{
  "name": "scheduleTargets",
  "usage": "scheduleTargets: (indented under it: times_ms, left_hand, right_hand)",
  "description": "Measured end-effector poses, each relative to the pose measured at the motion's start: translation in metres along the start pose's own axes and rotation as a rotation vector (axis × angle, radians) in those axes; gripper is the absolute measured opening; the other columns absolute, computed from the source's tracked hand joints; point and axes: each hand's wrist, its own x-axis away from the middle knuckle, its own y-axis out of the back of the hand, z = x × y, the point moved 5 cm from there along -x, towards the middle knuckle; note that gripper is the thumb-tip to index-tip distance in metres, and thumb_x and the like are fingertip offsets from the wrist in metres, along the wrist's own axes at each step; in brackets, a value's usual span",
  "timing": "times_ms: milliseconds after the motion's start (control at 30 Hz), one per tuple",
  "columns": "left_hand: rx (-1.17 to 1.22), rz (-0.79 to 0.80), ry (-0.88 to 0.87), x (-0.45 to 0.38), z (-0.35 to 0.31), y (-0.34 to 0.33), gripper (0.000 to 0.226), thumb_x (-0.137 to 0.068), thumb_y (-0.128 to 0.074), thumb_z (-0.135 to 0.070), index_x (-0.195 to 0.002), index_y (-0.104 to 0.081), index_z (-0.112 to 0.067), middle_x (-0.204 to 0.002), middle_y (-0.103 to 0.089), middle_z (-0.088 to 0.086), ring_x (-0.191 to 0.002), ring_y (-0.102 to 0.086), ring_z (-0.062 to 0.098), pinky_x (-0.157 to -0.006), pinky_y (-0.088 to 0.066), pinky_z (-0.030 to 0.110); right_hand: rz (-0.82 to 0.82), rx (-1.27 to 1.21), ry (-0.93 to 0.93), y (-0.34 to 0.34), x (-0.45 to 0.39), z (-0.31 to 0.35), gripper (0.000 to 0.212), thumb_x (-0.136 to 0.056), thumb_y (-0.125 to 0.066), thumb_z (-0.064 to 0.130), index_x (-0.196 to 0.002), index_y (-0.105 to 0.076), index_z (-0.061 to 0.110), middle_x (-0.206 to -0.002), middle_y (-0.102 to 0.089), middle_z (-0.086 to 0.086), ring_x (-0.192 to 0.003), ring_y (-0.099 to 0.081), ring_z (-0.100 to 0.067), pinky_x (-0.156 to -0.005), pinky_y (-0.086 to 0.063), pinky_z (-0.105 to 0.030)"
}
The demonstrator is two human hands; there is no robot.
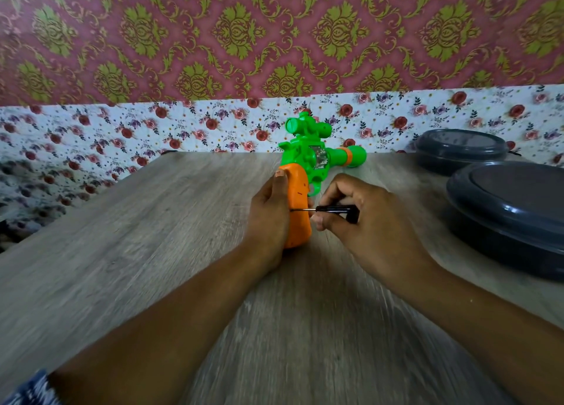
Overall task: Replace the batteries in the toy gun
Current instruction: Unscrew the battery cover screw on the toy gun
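The green plastic toy gun with an orange grip [308, 172] stands near the middle of the grey wood-grain table [128, 252], grip end down toward the person, barrel pointing away and to the right. A green scope sits on top of the body, and an orange band circles the barrel.

The left hand [268, 218] wraps around the orange grip from the left side, thumb lying along the upper edge of the grip. The right hand [363, 218] pinches the black-handled small screwdriver [332, 211], fingers curled around the handle. The thin metal shaft runs level to the left, and its tip meets the side of the orange grip, just beside the left palm.

Two dark grey oval plastic containers with lids [506, 203] rest on the right side of the table, well apart from the toy gun. A floral-patterned white cloth [152, 127] lines the wall behind the table, below the pink wallpaper with gold motifs [274, 32].
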Motion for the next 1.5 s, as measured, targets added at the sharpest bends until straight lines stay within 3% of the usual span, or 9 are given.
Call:
scheduleTargets:
  times_ms: [200, 367, 567, 733, 900, 1000, 1167, 1267, 1500]
  left_hand:
    - [0.023, -0.004, 0.004, -0.001, -0.001, -0.001, 0.029, -0.1, -0.033, -0.038, -0.12, -0.052, -0.029, -0.078, -0.061, -0.01, -0.058, -0.062, -0.002, -0.056, -0.05, 0.017]
    - [0.055, -0.004, 0.045, -0.003, 0.002, -0.001, 0.022, -0.101, -0.034, -0.036, -0.086, -0.051, -0.033, -0.053, -0.062, -0.011, -0.042, -0.058, -0.006, -0.042, -0.048, 0.012]
    - [0.089, -0.023, 0.061, -0.006, 0.006, 0.0, 0.036, -0.1, -0.035, -0.038, -0.112, -0.057, -0.012, -0.076, -0.066, -0.003, -0.055, -0.066, 0.004, -0.054, -0.053, 0.019]
    - [0.078, -0.031, 0.065, -0.005, 0.006, 0.0, 0.038, -0.099, -0.036, -0.039, -0.121, -0.056, -0.015, -0.071, -0.064, -0.008, -0.046, -0.063, -0.001, -0.057, -0.05, 0.024]
    - [0.028, -0.018, 0.045, -0.002, 0.002, 0.0, 0.038, -0.1, -0.035, -0.039, -0.125, -0.055, -0.02, -0.073, -0.063, -0.012, -0.059, -0.065, 0.002, -0.054, -0.05, 0.02]
    - [0.065, -0.025, 0.063, -0.002, 0.002, 0.001, 0.021, -0.1, -0.034, -0.037, -0.107, -0.052, -0.026, -0.063, -0.062, -0.011, -0.046, -0.062, -0.001, -0.045, -0.05, 0.014]
    - [0.077, -0.025, 0.068, -0.001, 0.0, 0.0, 0.029, -0.101, -0.034, -0.036, -0.115, -0.054, -0.019, -0.065, -0.062, -0.009, -0.043, -0.061, -0.003, -0.046, -0.05, 0.015]
    - [0.055, -0.03, 0.067, 0.0, -0.001, 0.0, 0.038, -0.101, -0.033, -0.035, -0.127, -0.052, -0.017, -0.054, -0.062, -0.012, -0.043, -0.06, -0.006, -0.039, -0.045, 0.009]
    - [-0.028, -0.043, 0.068, 0.002, -0.003, 0.0, 0.041, -0.101, -0.031, -0.038, -0.132, -0.051, -0.021, -0.077, -0.055, -0.016, -0.061, -0.054, -0.005, -0.051, -0.041, 0.016]
  right_hand:
    - [0.045, 0.055, -0.096, -0.008, 0.001, -0.007, 0.023, -0.089, -0.051, 0.038, -0.084, -0.051, 0.016, -0.075, -0.064, 0.003, -0.064, -0.057, 0.002, -0.055, -0.041, -0.011]
    - [0.174, 0.127, -0.196, -0.011, 0.004, -0.011, 0.04, -0.096, -0.033, 0.038, -0.068, -0.052, 0.016, -0.057, -0.061, -0.006, -0.047, -0.054, -0.009, -0.062, -0.049, -0.035]
    - [0.011, 0.096, -0.094, -0.006, 0.0, -0.009, 0.017, -0.086, -0.06, 0.023, -0.072, -0.051, 0.02, -0.065, -0.061, 0.007, -0.059, -0.057, -0.005, -0.059, -0.044, -0.02]
    - [-0.058, -0.042, -0.069, -0.002, 0.0, -0.005, 0.018, -0.079, -0.068, 0.012, -0.072, -0.054, 0.021, -0.067, -0.06, 0.013, -0.062, -0.055, 0.007, -0.055, -0.038, -0.005]
    - [-0.004, -0.072, -0.071, -0.01, 0.001, -0.005, 0.008, -0.088, -0.056, 0.025, -0.085, -0.053, 0.018, -0.08, -0.065, 0.006, -0.073, -0.059, -0.006, -0.065, -0.043, -0.018]
    - [0.058, 0.042, -0.143, -0.011, 0.001, -0.008, 0.032, -0.091, -0.037, 0.042, -0.081, -0.051, 0.016, -0.07, -0.066, -0.005, -0.057, -0.056, -0.012, -0.061, -0.046, -0.036]
    - [0.109, 0.101, -0.131, -0.01, 0.001, -0.009, 0.036, -0.095, -0.042, 0.034, -0.062, -0.049, 0.024, -0.047, -0.061, -0.002, -0.041, -0.053, -0.005, -0.053, -0.041, -0.023]
    - [0.04, 0.125, -0.078, -0.006, -0.001, -0.007, 0.026, -0.091, -0.051, 0.031, -0.069, -0.053, 0.017, -0.053, -0.064, 0.002, -0.049, -0.056, -0.004, -0.055, -0.043, -0.02]
    - [0.024, 0.052, -0.006, -0.003, 0.001, 0.001, 0.011, -0.085, -0.061, 0.016, -0.082, -0.053, 0.022, -0.072, -0.065, 0.008, -0.058, -0.055, -0.001, -0.055, -0.04, -0.015]
